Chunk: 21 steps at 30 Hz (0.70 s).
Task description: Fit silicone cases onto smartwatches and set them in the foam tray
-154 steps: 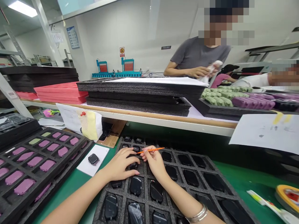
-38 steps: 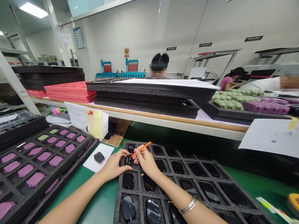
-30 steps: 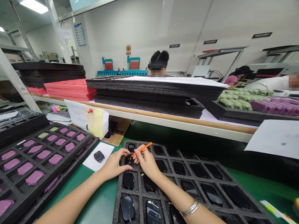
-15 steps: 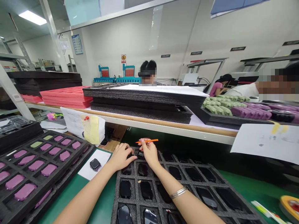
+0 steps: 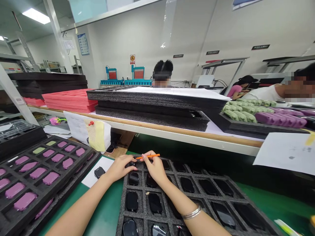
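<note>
A black foam tray (image 5: 209, 190) with several pockets of small black devices lies on the green mat in front of me. My right hand (image 5: 154, 167) rests over its far left corner, fingers pinched round a thin orange stick (image 5: 147, 156) that points right. My left hand (image 5: 120, 167) lies beside it, fingers curled on a small black device (image 5: 133, 163) in the tray's top left pocket. Both hands nearly touch there.
A black tray of purple and green pieces (image 5: 41, 164) sits at left. One black device (image 5: 99, 171) lies on a white sheet. A shelf (image 5: 172, 131) carries black and red foam stacks (image 5: 157, 105). Other people sit beyond it. Paper (image 5: 285, 152) hangs at right.
Both hands stayed at the tray's far left corner, shifting slightly nearer; the orange stick stays level, pointing right. The camera tilted a little.
</note>
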Motion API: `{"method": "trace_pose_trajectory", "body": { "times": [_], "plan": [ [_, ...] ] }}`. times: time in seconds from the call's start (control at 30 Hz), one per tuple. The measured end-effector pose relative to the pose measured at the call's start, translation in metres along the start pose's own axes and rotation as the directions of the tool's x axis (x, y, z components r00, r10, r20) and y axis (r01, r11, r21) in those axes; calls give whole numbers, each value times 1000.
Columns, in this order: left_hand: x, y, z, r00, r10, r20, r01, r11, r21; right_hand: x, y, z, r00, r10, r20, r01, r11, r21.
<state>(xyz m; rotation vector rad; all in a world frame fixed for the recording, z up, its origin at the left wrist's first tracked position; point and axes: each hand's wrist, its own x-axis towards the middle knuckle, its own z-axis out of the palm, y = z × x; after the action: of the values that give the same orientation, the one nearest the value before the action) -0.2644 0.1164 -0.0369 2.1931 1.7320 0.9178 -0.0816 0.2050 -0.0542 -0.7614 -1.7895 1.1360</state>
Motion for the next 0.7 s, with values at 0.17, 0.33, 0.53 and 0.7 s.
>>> {"method": "trace_pose_trajectory", "body": {
  "times": [0.17, 0.33, 0.53, 0.7],
  "plan": [
    [-1, -2, 4, 991, -120, -62, 114, 989, -90, -3, -3, 2, 999, -24, 38, 26, 999, -48],
    [-1, -1, 6, 986, -157, -58, 148, 978, -147, -2, -3, 2, 999, -35, 40, 37, 997, -69],
    [-1, 0, 6, 984, -171, -58, 159, 972, -171, -2, -3, 2, 998, -52, 41, 55, 995, -84],
    [-2, 1, 7, 981, -179, -69, 165, 971, -175, -2, -4, 2, 996, -65, 63, 70, 994, -88]
  ]
}}
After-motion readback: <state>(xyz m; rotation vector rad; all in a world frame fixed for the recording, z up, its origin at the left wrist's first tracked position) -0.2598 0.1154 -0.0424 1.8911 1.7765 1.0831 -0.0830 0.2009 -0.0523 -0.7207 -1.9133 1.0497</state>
